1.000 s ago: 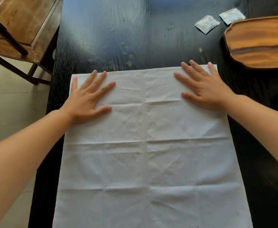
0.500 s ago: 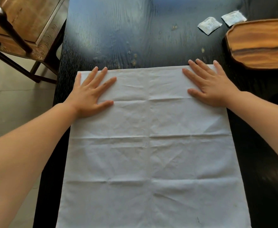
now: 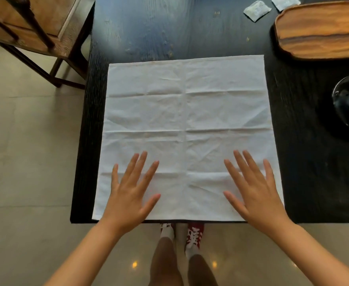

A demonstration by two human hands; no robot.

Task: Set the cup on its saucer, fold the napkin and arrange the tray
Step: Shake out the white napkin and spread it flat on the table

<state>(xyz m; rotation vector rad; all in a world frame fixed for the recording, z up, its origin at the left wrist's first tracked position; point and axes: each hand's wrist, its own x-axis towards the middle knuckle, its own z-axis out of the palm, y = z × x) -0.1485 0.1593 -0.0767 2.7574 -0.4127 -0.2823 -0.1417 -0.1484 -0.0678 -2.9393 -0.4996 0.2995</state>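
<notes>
Napkin (image 3: 187, 129) spread flat, near edge at table (image 3: 149, 29) edge; both hands (image 3: 131, 195) (image 3: 254, 195) splayed wide, holding nothing.

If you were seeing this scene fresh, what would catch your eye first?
The white napkin spread flat and creased on the black table, with the left hand and right hand open on its near edge. A wooden tray sits far right.
</notes>
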